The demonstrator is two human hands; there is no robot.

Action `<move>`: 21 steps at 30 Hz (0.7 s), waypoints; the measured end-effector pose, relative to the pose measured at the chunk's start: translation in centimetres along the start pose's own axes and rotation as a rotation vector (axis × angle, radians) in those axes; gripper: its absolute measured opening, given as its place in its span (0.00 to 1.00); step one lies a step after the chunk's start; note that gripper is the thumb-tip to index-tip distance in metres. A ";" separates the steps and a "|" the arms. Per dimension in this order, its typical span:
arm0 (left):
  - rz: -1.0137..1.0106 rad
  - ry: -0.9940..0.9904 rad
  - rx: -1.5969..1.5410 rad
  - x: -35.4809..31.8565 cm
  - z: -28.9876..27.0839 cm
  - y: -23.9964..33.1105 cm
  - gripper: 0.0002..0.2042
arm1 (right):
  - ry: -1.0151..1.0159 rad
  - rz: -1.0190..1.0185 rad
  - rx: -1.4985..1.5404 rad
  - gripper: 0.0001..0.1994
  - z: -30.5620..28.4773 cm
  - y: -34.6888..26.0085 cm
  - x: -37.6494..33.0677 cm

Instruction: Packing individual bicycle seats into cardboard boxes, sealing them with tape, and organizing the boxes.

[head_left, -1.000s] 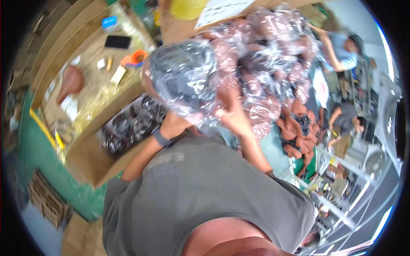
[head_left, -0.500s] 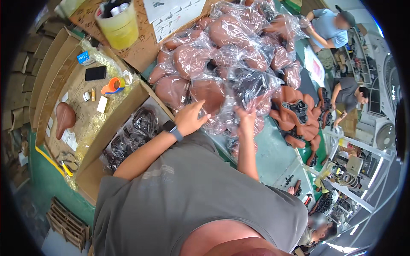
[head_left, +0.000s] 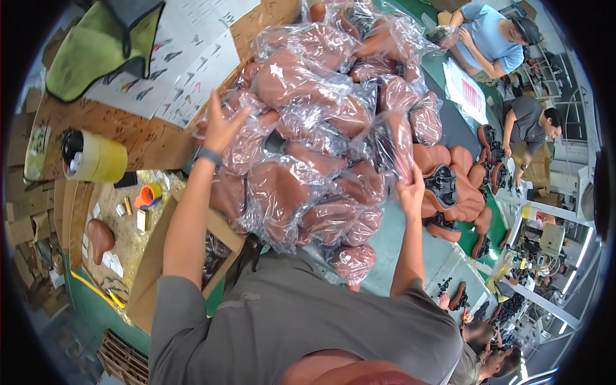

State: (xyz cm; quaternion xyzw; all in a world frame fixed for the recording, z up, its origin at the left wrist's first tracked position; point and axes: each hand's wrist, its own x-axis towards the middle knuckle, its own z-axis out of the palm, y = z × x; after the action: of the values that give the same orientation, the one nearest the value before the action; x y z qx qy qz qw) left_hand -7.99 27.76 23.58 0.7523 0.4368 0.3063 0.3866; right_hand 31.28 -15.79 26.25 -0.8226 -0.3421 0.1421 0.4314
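A large heap of brown bicycle saddles in clear plastic bags lies in front of me. My right hand is closed on the lower end of a bagged bicycle saddle at the heap's right side. That saddle stands on edge, its dark underside turned left. Over the heap's left edge, my left hand is open with its fingers spread, close to a bagged saddle. Whether it touches the plastic I cannot tell. Unbagged brown saddles are stacked to the right of my right hand.
An open cardboard box stands at lower left. Beyond it, a tray holds a lone saddle and an orange tape dispenser. A yellowish tub sits at far left. Co-workers are at the right.
Both hands have reached farther forward, the left out to the heap's far left and the right up along its right side. The right hand now holds a bagged saddle on edge.
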 end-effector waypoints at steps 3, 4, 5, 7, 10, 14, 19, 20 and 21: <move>-0.194 -0.040 -0.401 -2.9 -0.8 -2.5 0.53 | 0.061 0.224 0.363 0.37 0.7 5.2 -4.2; -0.177 -0.036 -0.397 -3.3 -0.9 -2.5 0.53 | 0.081 0.321 0.501 0.37 1.3 5.5 -5.7; -0.216 -0.112 -0.376 -3.3 -0.6 -2.2 0.50 | 0.107 0.416 0.637 0.37 2.1 5.6 -6.5; -0.266 -0.181 -0.349 -1.7 -0.2 -0.5 0.48 | 0.118 0.446 0.683 0.37 2.3 5.7 -6.2; -0.154 -0.692 -0.674 7.1 1.1 8.9 0.44 | 0.124 0.399 0.757 0.31 -0.2 5.8 -1.9; -0.051 -0.668 -0.864 20.4 7.1 11.2 0.45 | 0.190 0.193 0.801 0.28 -3.9 4.5 12.1; -0.086 -0.858 -1.276 28.7 9.1 13.3 0.42 | 0.314 -0.044 0.519 0.34 -9.3 10.0 27.4; -0.119 -1.213 -1.587 29.2 7.7 13.9 0.40 | 0.257 -0.042 0.506 0.33 -8.9 9.6 27.8; -0.039 -1.233 -1.175 27.1 6.7 15.7 0.43 | 0.227 -0.033 0.473 0.32 -9.3 9.1 27.4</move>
State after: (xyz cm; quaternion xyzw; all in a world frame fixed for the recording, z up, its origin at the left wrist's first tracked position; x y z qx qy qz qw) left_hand 15.62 44.85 36.77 0.4542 -0.0690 0.0119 0.8881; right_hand 60.11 -6.31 26.08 -0.7039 -0.2620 0.1181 0.6496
